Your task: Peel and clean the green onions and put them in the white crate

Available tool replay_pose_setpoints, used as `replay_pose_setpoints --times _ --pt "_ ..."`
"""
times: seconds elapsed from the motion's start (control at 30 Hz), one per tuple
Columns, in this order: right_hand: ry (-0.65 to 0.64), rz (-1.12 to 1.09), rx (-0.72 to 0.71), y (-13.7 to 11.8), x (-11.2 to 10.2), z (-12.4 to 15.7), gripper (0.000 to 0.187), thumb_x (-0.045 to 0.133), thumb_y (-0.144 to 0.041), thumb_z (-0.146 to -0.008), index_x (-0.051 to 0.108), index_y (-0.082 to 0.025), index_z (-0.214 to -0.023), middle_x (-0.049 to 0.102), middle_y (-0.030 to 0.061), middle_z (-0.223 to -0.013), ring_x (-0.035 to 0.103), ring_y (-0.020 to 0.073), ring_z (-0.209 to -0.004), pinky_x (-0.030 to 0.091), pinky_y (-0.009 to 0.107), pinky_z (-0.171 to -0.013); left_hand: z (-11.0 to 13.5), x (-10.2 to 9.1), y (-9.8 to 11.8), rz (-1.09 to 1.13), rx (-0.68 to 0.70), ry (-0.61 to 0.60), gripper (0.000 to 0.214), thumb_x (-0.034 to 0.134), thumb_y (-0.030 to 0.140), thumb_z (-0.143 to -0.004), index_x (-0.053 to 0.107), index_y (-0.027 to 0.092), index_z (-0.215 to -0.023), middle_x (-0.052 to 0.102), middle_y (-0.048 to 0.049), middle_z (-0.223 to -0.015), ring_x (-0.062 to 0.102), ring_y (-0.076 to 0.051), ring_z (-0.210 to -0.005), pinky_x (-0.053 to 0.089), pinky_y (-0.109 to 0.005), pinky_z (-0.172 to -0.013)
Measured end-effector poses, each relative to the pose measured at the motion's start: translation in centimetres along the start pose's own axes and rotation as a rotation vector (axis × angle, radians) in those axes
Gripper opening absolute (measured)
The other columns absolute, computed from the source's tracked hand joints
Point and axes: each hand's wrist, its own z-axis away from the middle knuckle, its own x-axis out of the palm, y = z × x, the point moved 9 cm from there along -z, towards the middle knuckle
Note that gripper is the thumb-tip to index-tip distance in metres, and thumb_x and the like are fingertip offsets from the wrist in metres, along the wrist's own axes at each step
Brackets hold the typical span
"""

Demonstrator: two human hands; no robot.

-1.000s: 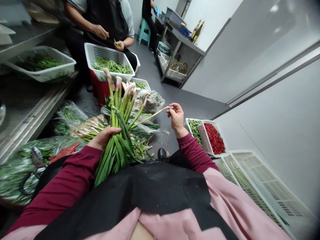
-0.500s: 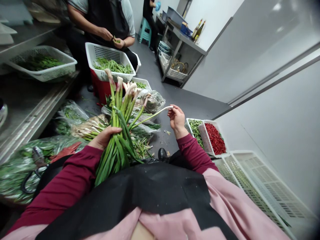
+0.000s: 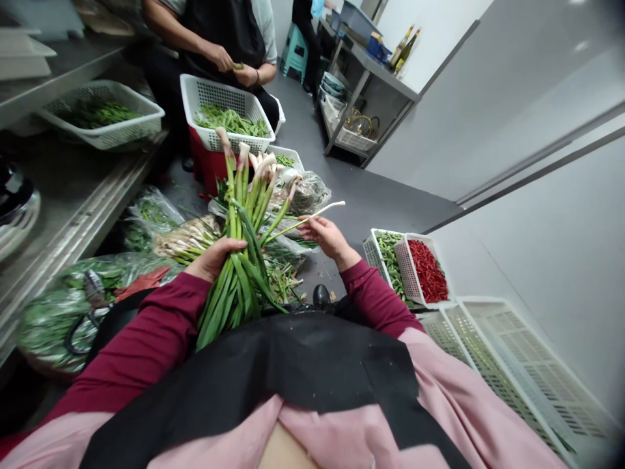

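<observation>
Left hand (image 3: 215,257) is gripping a bunch of green onions (image 3: 239,260) upright over the lap, fingers wrapped around mid-stalk. Right hand (image 3: 326,236), reaching forward beside the bunch, is pinching one single stalk (image 3: 312,215) angling out to the right.

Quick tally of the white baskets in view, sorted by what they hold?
Green pods or beans: 4
Red chillies: 1
Dishes on the shelf: 1
Nothing inside: 2
Total: 8
</observation>
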Motion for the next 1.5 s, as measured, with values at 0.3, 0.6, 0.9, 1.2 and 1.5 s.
replay_pose_setpoints --times 0.3,0.6,0.9,1.2,1.5 --pt "0.389 -0.39 -0.184 -3.2 -3.5 -0.2 0.011 0.06 -0.024 -0.076 0.057 -0.017 -0.084 0.06 -0.0009 -0.07 0.059 0.0092 -0.063 0.051 0.024 -0.062 0.4 1.4 0.5 0.0 0.066 -0.048 0.048 0.064 0.015 -0.061 0.067 0.007 -0.108 0.074 -0.0132 -0.079 0.068 -0.025 -0.058 0.057 -0.033 -0.052" --pt "0.755 0.05 -0.512 -9.9 -10.7 2.7 0.009 0.049 -0.03 -0.081 0.053 -0.022 -0.081 0.039 -0.006 -0.058 0.029 0.0061 -0.043 0.025 0.018 -0.041 -0.1 1.4 1.0 -0.046 0.135 -0.1 0.056 0.064 0.018 -0.06 0.064 0.004 -0.114 0.073 -0.0132 -0.076 0.067 -0.025 -0.055 0.056 -0.032 -0.048" --pt "-0.102 0.318 -0.028 -0.4 8.6 0.0 0.034 0.065 -0.045 -0.07 0.051 -0.015 -0.061 0.049 -0.0044 -0.053 0.039 0.006 -0.05 0.028 0.019 -0.047 0.2 1.9 1.2 -0.112 0.165 -0.104 0.044 0.066 0.018 -0.061 0.069 0.006 -0.104 0.073 -0.0113 -0.073 0.068 -0.023 -0.059 0.056 -0.03 -0.052" --pt "-0.209 -0.097 0.421 3.1 9.1 2.1 0.027 0.056 -0.03 -0.072 0.036 -0.02 -0.056 0.03 -0.0093 -0.04 0.018 0.0033 -0.033 0.01 0.018 -0.033 -0.3 2.1 0.2 -0.118 0.137 -0.111 0.046 0.069 0.017 -0.057 0.069 0.007 -0.102 0.072 -0.0108 -0.07 0.065 -0.022 -0.054 0.054 -0.03 -0.051" --pt "0.334 -0.469 -0.019 -5.9 -4.3 -0.7 0.037 0.044 -0.028 -0.082 0.016 -0.023 -0.059 0.014 -0.0095 -0.045 0.01 0.0061 -0.039 0.018 0.018 -0.033 0.0 1.3 0.1 -0.17 0.126 -0.122 0.05 0.068 0.02 -0.056 0.068 0.006 -0.104 0.07 -0.0106 -0.065 0.062 -0.021 -0.049 0.052 -0.029 -0.045"
